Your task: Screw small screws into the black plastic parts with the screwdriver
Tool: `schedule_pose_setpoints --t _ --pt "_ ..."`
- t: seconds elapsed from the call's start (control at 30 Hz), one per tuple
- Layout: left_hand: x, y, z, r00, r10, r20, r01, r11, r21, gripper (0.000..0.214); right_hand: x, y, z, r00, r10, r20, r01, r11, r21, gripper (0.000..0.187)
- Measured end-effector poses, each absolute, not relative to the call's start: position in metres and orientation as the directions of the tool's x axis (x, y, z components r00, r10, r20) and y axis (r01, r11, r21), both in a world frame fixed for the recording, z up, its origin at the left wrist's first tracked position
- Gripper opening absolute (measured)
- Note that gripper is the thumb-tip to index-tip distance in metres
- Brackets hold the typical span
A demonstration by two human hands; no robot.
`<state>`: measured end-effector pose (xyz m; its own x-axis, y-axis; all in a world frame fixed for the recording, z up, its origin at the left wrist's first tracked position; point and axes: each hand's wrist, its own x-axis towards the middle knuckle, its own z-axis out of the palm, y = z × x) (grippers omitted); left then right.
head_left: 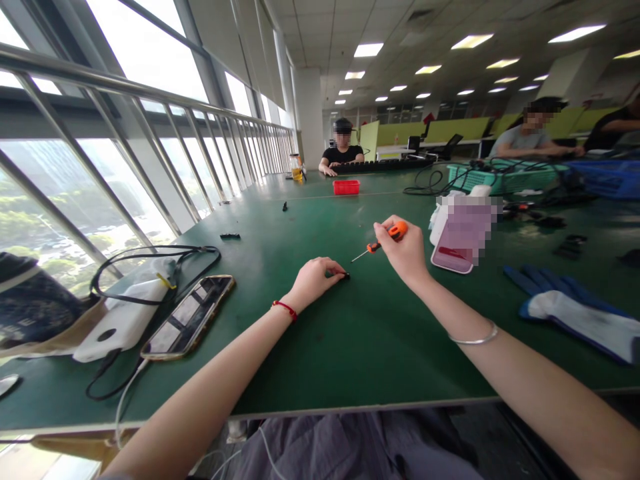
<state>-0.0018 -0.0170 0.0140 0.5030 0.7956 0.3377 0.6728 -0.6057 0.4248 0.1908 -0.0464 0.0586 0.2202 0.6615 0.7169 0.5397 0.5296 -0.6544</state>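
Near the middle of the green table, my left hand rests low with thumb and fingers pinched on a small black part. What kind of part it is cannot be made out. My right hand is closed around the orange and black handle of a screwdriver. The thin metal shaft slants down to the left. Its tip ends just above and to the right of the black part, apart from it.
Left lie a phone, a white power bank and looped black cable. Right are a propped phone and blue-white gloves. Farther back stand a red tray, a green basket and a blue basket. Other people sit beyond.
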Motion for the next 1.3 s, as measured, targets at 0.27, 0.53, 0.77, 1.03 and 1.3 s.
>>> schedule_pose_setpoints --t 0.27,0.53,0.77,1.03,1.3 --pt "-0.0057 -0.0204 0.014 0.512 0.785 0.348 0.712 -0.614 0.339 0.018 0.1905 -0.0453 0.0545 0.167 0.697 0.697 0.606 0.486 -0.63 0.026" --pt "-0.0055 -0.0218 0.0127 0.501 0.787 0.359 0.721 -0.609 0.329 0.019 0.1874 -0.049 0.0565 0.122 0.715 0.688 0.592 0.504 -0.629 0.027" --pt "-0.0047 -0.0233 0.0149 0.486 0.805 0.34 0.723 -0.589 0.36 0.018 0.1854 -0.0519 0.0576 0.094 0.717 0.69 0.55 0.541 -0.636 0.027" --pt "-0.0051 -0.0227 0.0135 0.484 0.801 0.353 0.721 -0.593 0.359 0.017 0.1859 -0.0515 0.0568 0.078 0.716 0.693 0.543 0.553 -0.632 0.027" --pt "-0.004 -0.0225 0.0134 0.474 0.811 0.342 0.708 -0.582 0.399 0.016 0.1867 -0.0499 0.0554 0.088 0.72 0.688 0.554 0.539 -0.635 0.028"
